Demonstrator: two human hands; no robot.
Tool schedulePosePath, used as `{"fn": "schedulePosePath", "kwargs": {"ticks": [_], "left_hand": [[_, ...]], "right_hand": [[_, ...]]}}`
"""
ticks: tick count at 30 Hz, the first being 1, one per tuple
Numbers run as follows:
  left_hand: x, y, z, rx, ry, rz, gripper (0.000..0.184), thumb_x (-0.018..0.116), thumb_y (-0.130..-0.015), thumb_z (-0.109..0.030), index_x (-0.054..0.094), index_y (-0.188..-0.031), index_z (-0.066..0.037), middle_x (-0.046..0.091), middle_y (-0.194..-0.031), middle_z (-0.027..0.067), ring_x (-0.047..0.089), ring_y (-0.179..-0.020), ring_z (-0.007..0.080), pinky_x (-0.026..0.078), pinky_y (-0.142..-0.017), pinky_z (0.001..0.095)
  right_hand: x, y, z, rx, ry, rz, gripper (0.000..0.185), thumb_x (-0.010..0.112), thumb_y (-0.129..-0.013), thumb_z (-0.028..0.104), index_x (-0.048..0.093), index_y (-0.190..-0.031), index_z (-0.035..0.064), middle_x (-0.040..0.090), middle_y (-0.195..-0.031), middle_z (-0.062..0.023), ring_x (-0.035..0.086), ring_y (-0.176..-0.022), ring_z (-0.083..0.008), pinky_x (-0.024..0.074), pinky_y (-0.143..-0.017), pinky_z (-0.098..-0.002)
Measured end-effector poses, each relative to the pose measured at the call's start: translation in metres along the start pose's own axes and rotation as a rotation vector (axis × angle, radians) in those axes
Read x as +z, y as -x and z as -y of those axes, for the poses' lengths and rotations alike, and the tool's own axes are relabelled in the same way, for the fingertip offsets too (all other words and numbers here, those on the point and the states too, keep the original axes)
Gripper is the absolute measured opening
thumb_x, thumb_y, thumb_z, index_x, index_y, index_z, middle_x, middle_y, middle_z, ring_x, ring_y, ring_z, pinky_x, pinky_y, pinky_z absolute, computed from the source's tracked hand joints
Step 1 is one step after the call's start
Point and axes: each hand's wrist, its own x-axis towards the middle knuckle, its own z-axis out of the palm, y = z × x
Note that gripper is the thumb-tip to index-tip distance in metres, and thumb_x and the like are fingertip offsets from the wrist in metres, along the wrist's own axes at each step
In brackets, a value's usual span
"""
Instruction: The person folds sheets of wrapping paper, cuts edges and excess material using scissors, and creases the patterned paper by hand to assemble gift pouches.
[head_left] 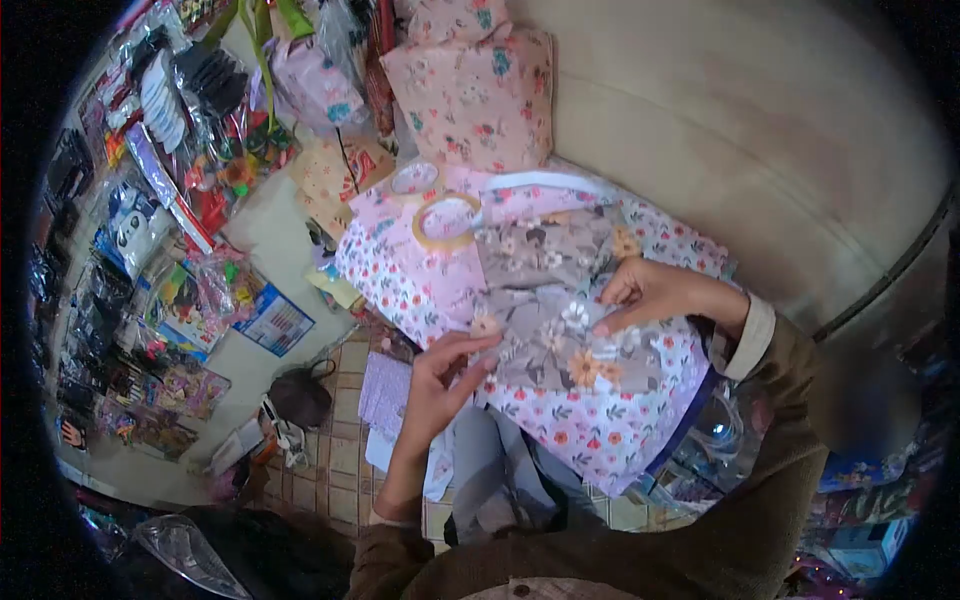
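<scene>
A grey wrapping sheet (545,335) with white and orange flowers lies in front of me, a fold or seam running across its middle. Whether it is paper or cloth, and what is under it, I cannot tell. At its left edge, my left hand (440,385) has thumb and forefinger closed on the sheet. My right hand (655,298) rests over the sheet's right side, fingers curled and thumb pressing on it. Beyond the sheet sits a yellowish tape roll (420,228), with a second, paler roll (415,178) behind it.
Beneath everything spreads a white floral sheet (560,430). A pink floral wrapped box (475,105) stands at the back. Packaged goods (135,225) hang along the left. A lilac folded piece (385,390) lies near my left forearm; plastic-wrapped items (715,430) are at right.
</scene>
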Motion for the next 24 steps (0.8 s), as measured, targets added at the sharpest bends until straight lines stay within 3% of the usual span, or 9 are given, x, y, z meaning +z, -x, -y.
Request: {"fn": "schedulePosePath", "kwargs": {"ticks": [1, 4, 5, 8, 9, 12, 15, 22, 24], "left_hand": [[0.001, 0.005, 0.005, 0.011, 0.022, 0.0, 0.027, 0.066, -0.078, -0.001, 0.065, -0.105, -0.004, 0.056, -0.089, 0.001, 0.045, -0.071, 0.0043, 0.035, -0.059, 0.0175], [0.006, 0.007, 0.007, 0.04, 0.077, -0.048, 0.027, 0.064, -0.079, -0.001, 0.064, -0.106, -0.003, 0.057, -0.09, 0.0012, 0.048, -0.076, 0.0039, 0.037, -0.063, 0.0167], [0.003, 0.007, 0.012, 0.001, 0.055, -0.03, 0.03, 0.066, -0.077, -0.002, 0.063, -0.107, -0.003, 0.057, -0.097, 0.0054, 0.052, -0.085, 0.0097, 0.04, -0.069, 0.0208], [0.019, 0.011, -0.004, 0.38, -0.487, -0.34, 0.034, 0.068, -0.074, -0.005, 0.062, -0.108, -0.004, 0.056, -0.104, 0.0104, 0.053, -0.093, 0.0207, 0.042, -0.077, 0.0302], [0.026, 0.016, -0.008, 0.38, -0.637, -0.414, 0.038, 0.07, -0.072, -0.008, 0.061, -0.108, -0.004, 0.053, -0.113, 0.0153, 0.052, -0.099, 0.0308, 0.039, -0.087, 0.0382], [0.049, 0.027, -0.013, 0.572, -0.573, -0.123, 0.045, 0.069, -0.075, -0.015, 0.056, -0.116, -0.004, 0.051, -0.122, 0.0166, 0.049, -0.11, 0.0322, 0.032, -0.097, 0.0405], [0.076, 0.028, -0.029, 0.599, -0.657, 0.171, 0.053, 0.066, -0.079, -0.025, 0.05, -0.124, -0.003, 0.046, -0.13, 0.0156, 0.044, -0.122, 0.0286, 0.028, -0.102, 0.042], [0.085, 0.024, -0.014, 0.596, -0.737, 0.275, 0.056, 0.062, -0.081, -0.035, 0.048, -0.126, -0.004, 0.049, -0.129, 0.0116, 0.043, -0.123, 0.0259, 0.027, -0.104, 0.0442], [0.084, 0.02, -0.012, 0.618, -0.731, 0.286, 0.056, 0.062, -0.081, -0.036, 0.049, -0.126, -0.006, 0.049, -0.128, 0.0112, 0.043, -0.123, 0.0256, 0.027, -0.103, 0.0436]], "right_hand": [[-0.001, 0.001, 0.005, 0.091, 0.042, 0.019, 0.017, 0.068, -0.082, 0.012, 0.064, -0.076, -0.0037, 0.052, -0.066, 0.0073, 0.041, -0.061, 0.0015, 0.0322, -0.051, -0.0191], [0.005, 0.001, 0.006, 0.004, 0.021, -0.034, 0.018, 0.069, -0.081, 0.013, 0.064, -0.074, -0.0029, 0.052, -0.064, 0.0078, 0.041, -0.059, 0.0018, 0.0315, -0.049, -0.0188], [0.004, 0.0, 0.006, 0.024, 0.032, -0.045, 0.019, 0.07, -0.079, 0.013, 0.063, -0.071, -0.0017, 0.051, -0.063, 0.0077, 0.042, -0.058, 0.0017, 0.0307, -0.048, -0.0188], [0.0, 0.0, 0.0, 0.046, 0.106, -0.1, 0.023, 0.072, -0.078, 0.016, 0.06, -0.066, -0.0005, 0.05, -0.061, 0.0079, 0.041, -0.056, 0.0018, 0.0299, -0.047, -0.0189], [-0.002, 0.001, 0.004, 0.052, 0.143, -0.073, 0.027, 0.074, -0.077, 0.018, 0.058, -0.064, 0.0, 0.048, -0.06, 0.0078, 0.039, -0.055, 0.0015, 0.0291, -0.046, -0.0196], [-0.003, 0.003, 0.007, -0.005, 0.194, -0.092, 0.029, 0.075, -0.075, 0.019, 0.056, -0.062, 0.0009, 0.046, -0.058, 0.0075, 0.039, -0.054, 0.0011, 0.0286, -0.046, -0.0205], [0.001, 0.004, 0.008, -0.033, 0.195, -0.136, 0.029, 0.075, -0.075, 0.019, 0.057, -0.064, -0.0008, 0.048, -0.059, 0.0062, 0.041, -0.055, -0.0007, 0.0315, -0.047, -0.0209], [-0.001, 0.006, 0.008, -0.078, 0.272, -0.15, 0.028, 0.077, -0.072, 0.019, 0.058, -0.067, -0.0004, 0.051, -0.06, 0.0022, 0.045, -0.056, -0.0053, 0.0351, -0.049, -0.0234], [0.005, 0.013, 0.013, -0.152, 0.511, -0.288, 0.032, 0.078, -0.069, 0.024, 0.056, -0.066, 0.0009, 0.052, -0.059, -0.002, 0.048, -0.056, -0.0113, 0.0367, -0.05, -0.0269]]}}
